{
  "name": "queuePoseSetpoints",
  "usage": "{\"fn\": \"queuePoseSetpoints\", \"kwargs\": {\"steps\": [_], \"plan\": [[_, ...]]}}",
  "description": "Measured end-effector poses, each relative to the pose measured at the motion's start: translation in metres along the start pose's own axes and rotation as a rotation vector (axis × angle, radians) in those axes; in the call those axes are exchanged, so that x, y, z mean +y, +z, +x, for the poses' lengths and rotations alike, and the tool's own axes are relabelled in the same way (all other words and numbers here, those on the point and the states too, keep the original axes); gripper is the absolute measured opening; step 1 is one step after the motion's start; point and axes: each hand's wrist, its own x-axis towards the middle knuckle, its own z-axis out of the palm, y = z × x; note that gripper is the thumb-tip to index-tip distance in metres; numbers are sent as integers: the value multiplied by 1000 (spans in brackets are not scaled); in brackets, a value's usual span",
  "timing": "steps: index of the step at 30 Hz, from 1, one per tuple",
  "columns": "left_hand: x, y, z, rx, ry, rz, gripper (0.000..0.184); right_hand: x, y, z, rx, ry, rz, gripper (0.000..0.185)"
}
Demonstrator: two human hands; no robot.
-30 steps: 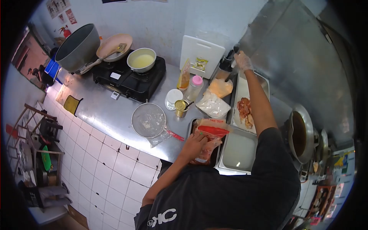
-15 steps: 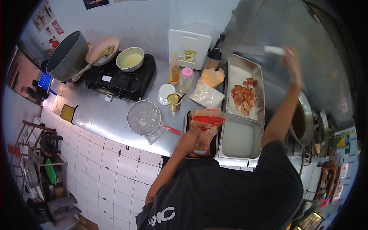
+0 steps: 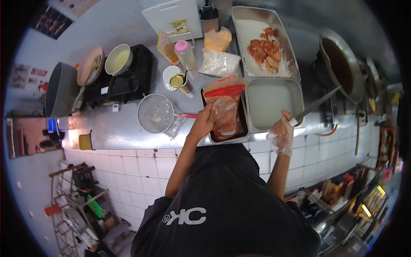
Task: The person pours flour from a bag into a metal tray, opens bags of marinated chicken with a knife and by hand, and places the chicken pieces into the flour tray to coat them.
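Observation:
My left hand (image 3: 206, 119) is closed on the edge of a clear plastic bag of raw meat (image 3: 225, 118) with a red printed top. That bag lies in a dark-rimmed tray (image 3: 239, 136) at the counter's front. In my gloved right hand (image 3: 281, 133) is a knife (image 3: 316, 104) with a white handle, its long blade pointing up and to the right. This hand is just in front of a steel pan of cloudy liquid (image 3: 274, 105). Behind that, a second steel pan (image 3: 292, 60) holds white powder and a heap of reddish meat pieces (image 3: 266, 50).
A strainer (image 3: 156, 113) with a red handle rests left of the tray. Behind it stand an opened can (image 3: 182, 83), a pink-lidded bottle (image 3: 185, 53) and a bag of white powder (image 3: 219, 63). A black stove (image 3: 137, 77) is farther left; a large wok of brown liquid (image 3: 340, 64) is at right.
My right hand has come down from high at the back right to the counter's front, with the knife in it. My left hand stays on the bag. The head view has shifted.

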Motion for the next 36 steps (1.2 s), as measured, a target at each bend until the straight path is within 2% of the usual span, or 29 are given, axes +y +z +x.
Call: {"fn": "queuePoseSetpoints", "kwargs": {"steps": [2, 5, 6, 7, 8, 9, 11, 13, 15, 16, 17, 19, 20, 23, 29, 34, 36], "plan": [[-4, 3, 4, -50, -1, -2, 27, 2, 23, -14, 565, -208, -1036, 26], [24, 7, -4, -169, 7, -52, 29, 3, 32, -64, 634, -279, -1505, 30], [36, 10, -12, -205, 31, -64, 29, 5, 32, -83, 674, -282, -1490, 30], [41, 13, -17, -238, 54, -80, 29, 8, 33, -101, 569, -113, -1515, 35], [36, 14, -18, -276, -67, -72, 28, 14, 33, -117, 456, 56, -1527, 39], [32, 13, -17, -303, -66, -67, 28, 24, 35, -132, 484, 52, -1516, 39], [24, 7, -9, -219, -79, -97, 29, 47, 40, -155, 516, 189, -1517, 42], [9, 3, -5, -249, -68, -151, 30, 64, 43, -176, 553, 177, -1537, 42], [0, 3, -6, -177, -4, -217, 35, 79, 48, -196, 573, 163, -1601, 43], [2, 0, -8, -205, -14, -203, 36, 92, 33, -211, 551, 65, -1741, 44], [3, -1, -7, -225, -9, -199, 36, 106, 22, -226, 572, 58, -1732, 44], [5, -1, -9, -264, -35, -154, 36, 125, 26, -241, 706, 38, -1972, 43], [7, 0, -10, -284, -33, -152, 36, 130, 31, -252, 776, 174, -1990, 45], [18, 1, -8, -317, 34, -53, 36, 154, 45, -267, 846, 120, -2014, 45], [34, 4, -20, -372, 172, 104, 35, 184, 61, -259, 849, 11, -2083, 47], [45, 13, -42, -532, 202, 242, 30, 196, 70, -255, 961, 106, -2176, 51], [53, 16, -52, -499, 221, 207, 29, 200, 66, -249, 981, 67, -2219, 52]]}}
